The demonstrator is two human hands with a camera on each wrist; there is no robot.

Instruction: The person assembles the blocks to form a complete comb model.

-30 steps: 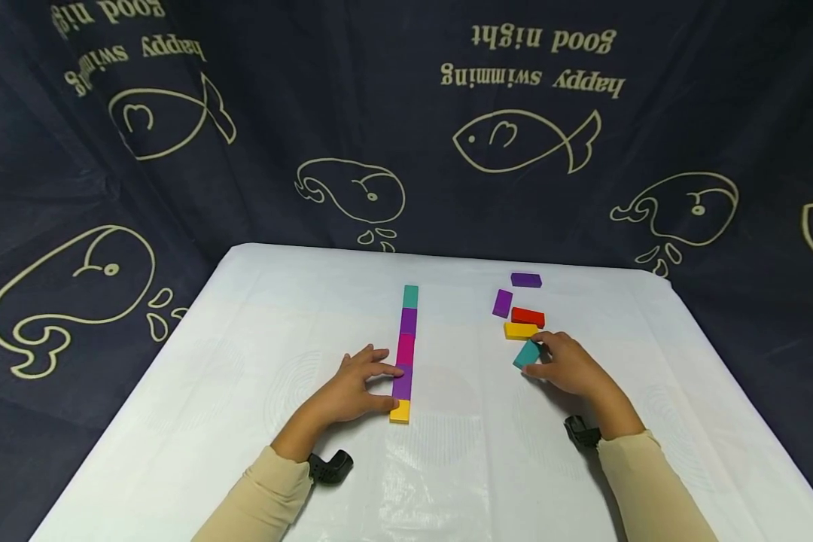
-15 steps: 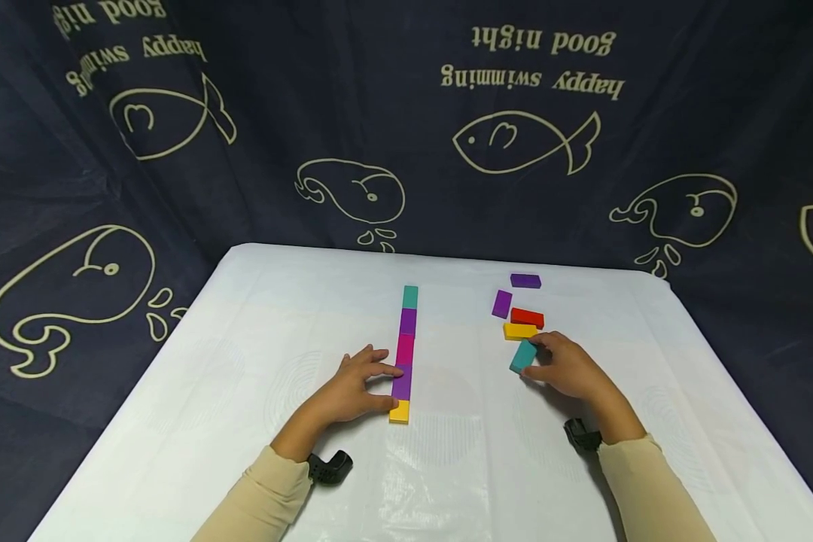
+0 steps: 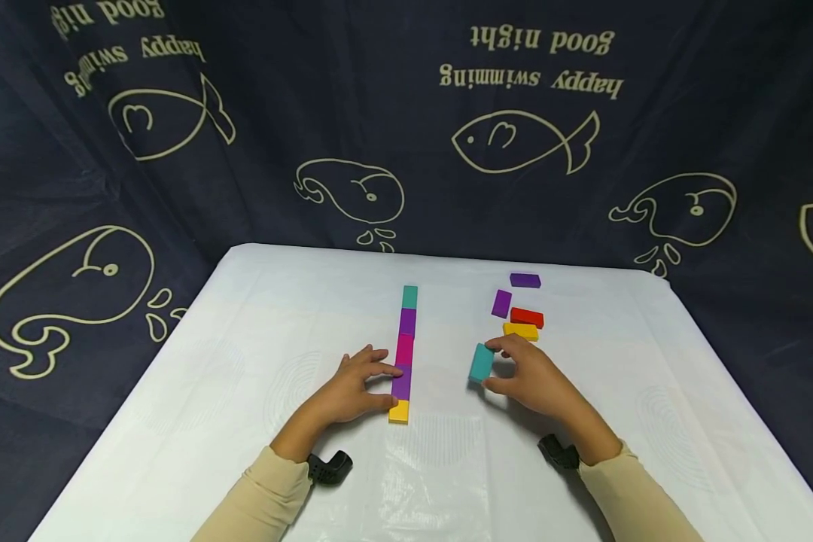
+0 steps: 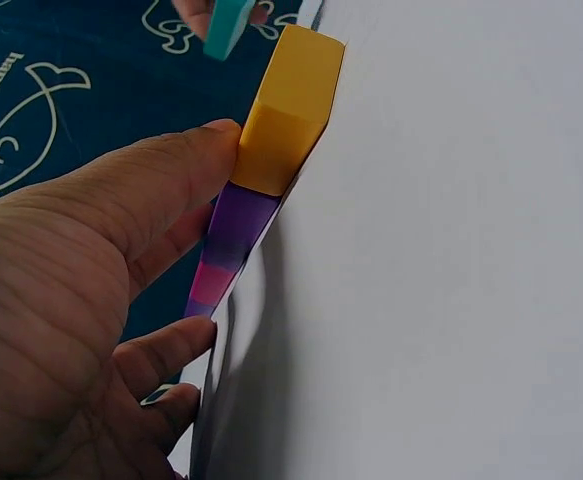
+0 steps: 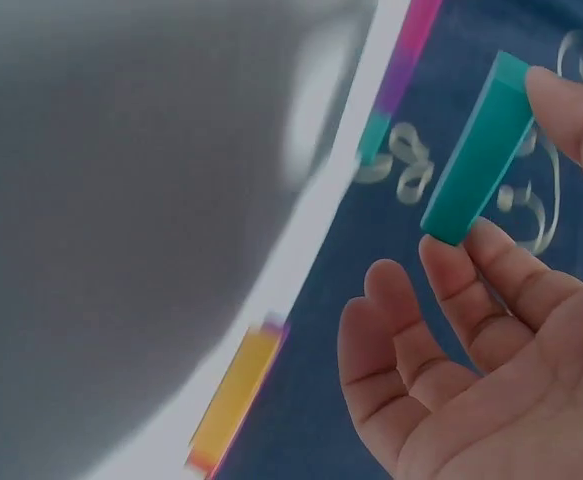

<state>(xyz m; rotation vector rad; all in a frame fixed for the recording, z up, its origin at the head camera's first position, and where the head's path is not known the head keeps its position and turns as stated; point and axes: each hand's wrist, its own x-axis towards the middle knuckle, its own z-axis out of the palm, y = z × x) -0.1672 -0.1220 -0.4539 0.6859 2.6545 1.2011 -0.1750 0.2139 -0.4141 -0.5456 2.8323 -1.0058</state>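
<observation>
My right hand [image 3: 531, 380] pinches a teal block [image 3: 481, 363] by its two ends, thumb at one and fingertips at the other. In the right wrist view that teal block [image 5: 476, 155] appears lifted off the table. A straight line of blocks lies left of it: teal [image 3: 409, 296], purple [image 3: 407, 322], magenta [image 3: 404, 349], purple [image 3: 400, 384] and yellow [image 3: 398, 412] nearest me. My left hand [image 3: 352, 388] rests beside the near end, fingers spread. Its thumb touches the side of the yellow block [image 4: 289, 110], and its index fingertip is at the near purple block.
Beyond my right hand lie loose blocks: a yellow one [image 3: 520, 331] against a red one [image 3: 527, 317], a purple one [image 3: 502, 303] and a darker purple one [image 3: 525, 280]. The white-covered table [image 3: 278, 301] meets a dark printed cloth [image 3: 406, 113] at its far edge.
My right hand has carried the teal block left, away from the loose blocks and toward the line, turning it more lengthwise. The left hand has stayed in place.
</observation>
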